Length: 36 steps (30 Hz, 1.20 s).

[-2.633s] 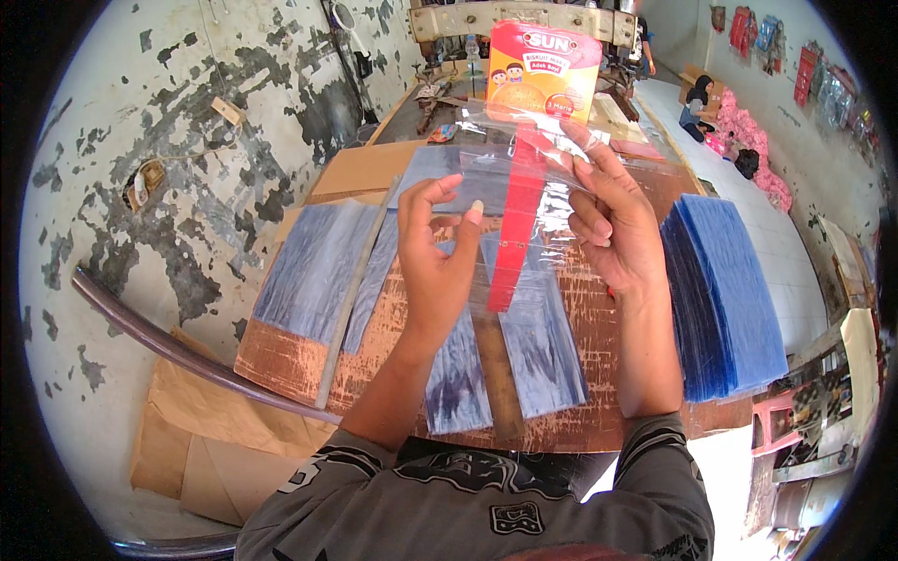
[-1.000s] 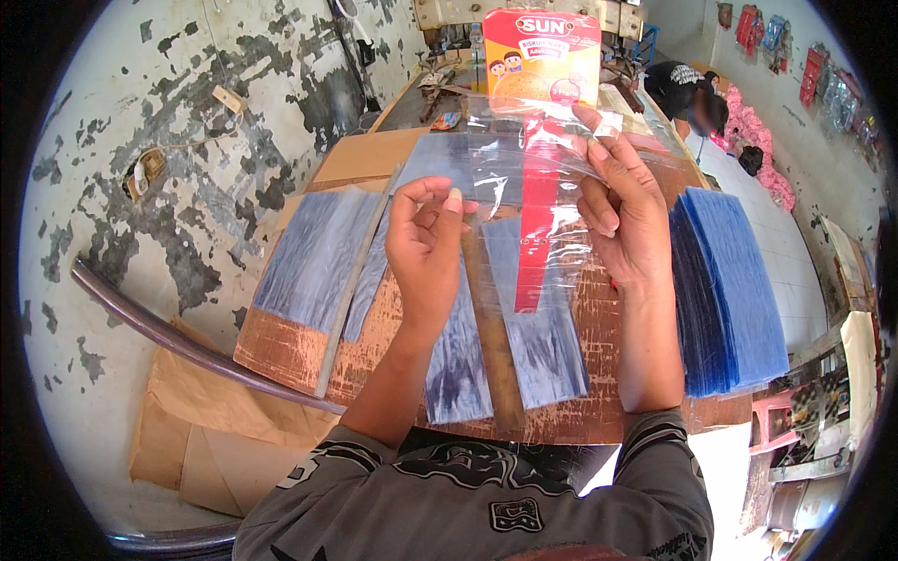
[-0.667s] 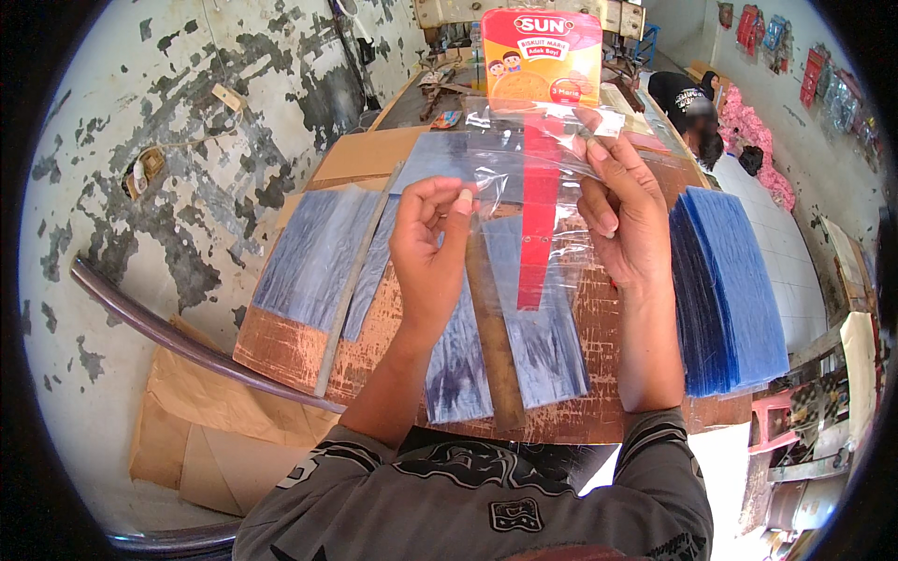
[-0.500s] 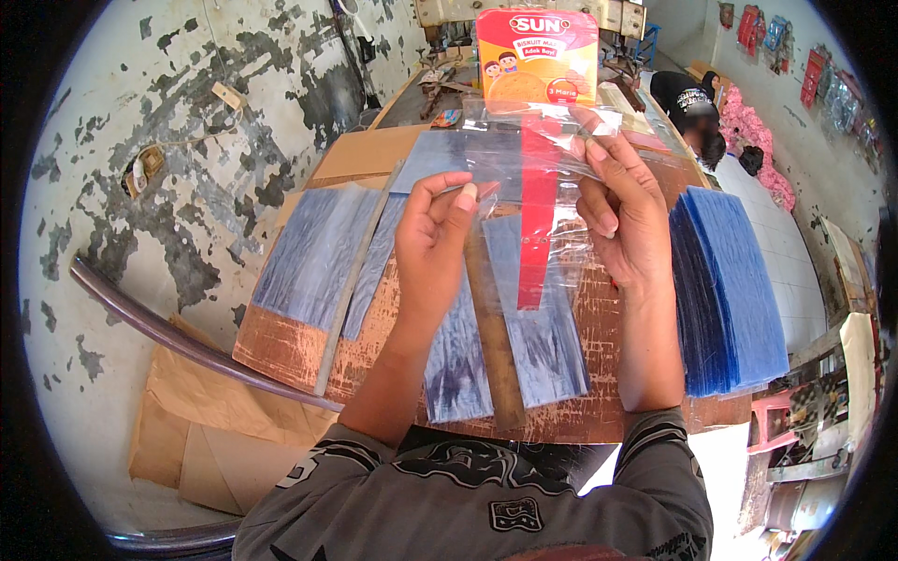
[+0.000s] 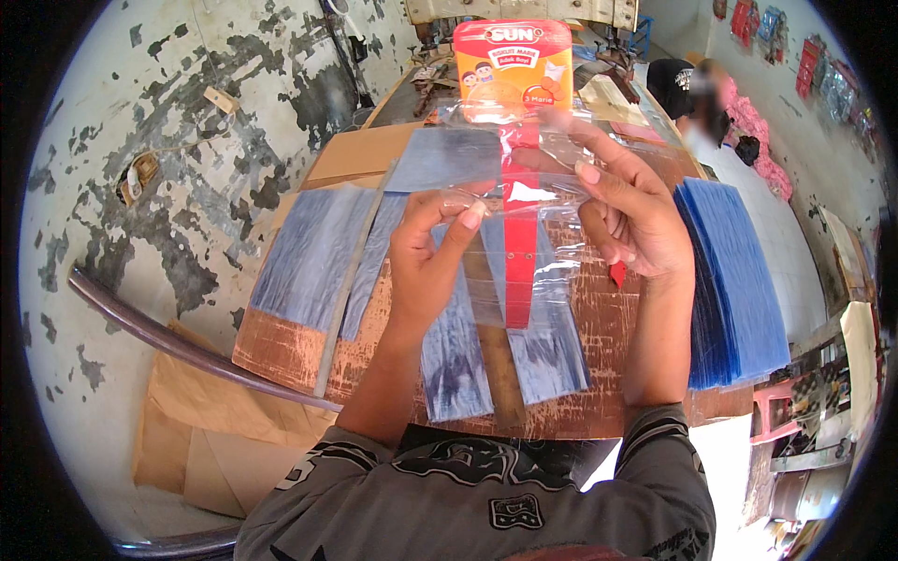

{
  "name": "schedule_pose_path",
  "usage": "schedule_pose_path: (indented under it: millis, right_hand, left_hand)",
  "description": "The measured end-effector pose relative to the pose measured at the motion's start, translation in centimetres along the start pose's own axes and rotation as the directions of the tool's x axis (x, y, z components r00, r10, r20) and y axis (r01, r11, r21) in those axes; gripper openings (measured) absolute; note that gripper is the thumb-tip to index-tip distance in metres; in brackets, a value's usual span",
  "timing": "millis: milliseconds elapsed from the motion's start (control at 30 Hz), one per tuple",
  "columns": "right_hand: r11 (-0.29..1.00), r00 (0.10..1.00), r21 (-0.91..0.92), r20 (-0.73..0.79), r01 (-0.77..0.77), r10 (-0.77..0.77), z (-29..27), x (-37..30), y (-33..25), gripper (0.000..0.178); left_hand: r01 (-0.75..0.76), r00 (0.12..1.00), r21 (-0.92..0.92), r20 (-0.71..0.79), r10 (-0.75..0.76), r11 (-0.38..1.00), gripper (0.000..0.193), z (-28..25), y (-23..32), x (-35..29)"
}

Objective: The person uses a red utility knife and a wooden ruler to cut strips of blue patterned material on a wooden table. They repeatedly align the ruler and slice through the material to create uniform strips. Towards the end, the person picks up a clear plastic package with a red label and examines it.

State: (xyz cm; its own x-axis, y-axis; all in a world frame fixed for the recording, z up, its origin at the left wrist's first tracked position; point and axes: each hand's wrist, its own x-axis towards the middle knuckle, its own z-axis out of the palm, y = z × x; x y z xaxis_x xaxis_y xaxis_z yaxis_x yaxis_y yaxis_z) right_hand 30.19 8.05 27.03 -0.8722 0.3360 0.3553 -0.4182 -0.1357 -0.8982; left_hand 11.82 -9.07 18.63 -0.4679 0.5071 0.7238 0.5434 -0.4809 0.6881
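Note:
Up in front of me is a clear plastic pouch (image 5: 561, 229) with a red-and-orange printed panel (image 5: 514, 75) at its top and a red strip (image 5: 520, 252) running down it. My left hand (image 5: 426, 248) is closed, thumb and forefinger pinching the film at the pouch's left edge. On the other side, my right hand (image 5: 641, 206) grips the film between thumb and fingers, its forefinger stretched toward the printed panel. Beneath the pouch, translucent bluish plastic sheets (image 5: 547, 360) lie on the table. A small red piece (image 5: 617, 273) shows below my right hand.
The worn brown table (image 5: 281, 346) carries more bluish sheets (image 5: 309, 252), a long flat metal bar (image 5: 351, 290) and a wooden strip (image 5: 500, 374). A thick stack of blue sheets (image 5: 748, 290) stands at the right edge. A person (image 5: 669, 89) is at the far right; a curved pipe (image 5: 178, 337) passes at left.
The pouch has shifted a little left and nearer to me, the printed panel dropping slightly. My right hand has opened out a bit to the right; both hands still hold the film.

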Motion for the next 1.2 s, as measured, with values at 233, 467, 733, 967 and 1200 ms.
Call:
schedule_pose_path:
  millis: [233,467,733,967,1200]
  right_hand:
    - [1.000,0.996,-0.024,0.083,0.018,-0.016,-2.0,-0.2,-0.7,0.060]
    - [0.988,0.998,-0.153,0.058,-0.009,0.018,-2.5,-0.5,-1.5,0.060]
    - [0.983,0.999,-0.185,0.047,0.003,0.006,-2.7,-0.3,-1.0,0.059]
    - [0.984,0.997,-0.174,0.080,0.035,-0.021,-3.0,-0.3,-1.0,0.060]
    - [0.983,0.997,-0.179,0.081,0.034,-0.019,-3.7,-0.8,-2.0,0.054]
  left_hand:
    - [-0.060,0.967,0.014,0.247,0.055,0.998,0.008,-1.6,1.1,-0.3]
    - [-0.116,0.909,0.022,0.406,0.097,0.993,0.011,-2.6,0.8,-0.2]
    - [-0.133,0.921,0.046,0.374,0.106,0.990,0.006,-2.1,1.1,-0.5]
    - [-0.126,0.925,0.043,0.366,0.102,0.991,0.005,-1.8,1.5,-0.6]
    - [-0.074,0.918,0.060,0.393,0.044,0.995,0.005,-2.1,1.0,-0.9]
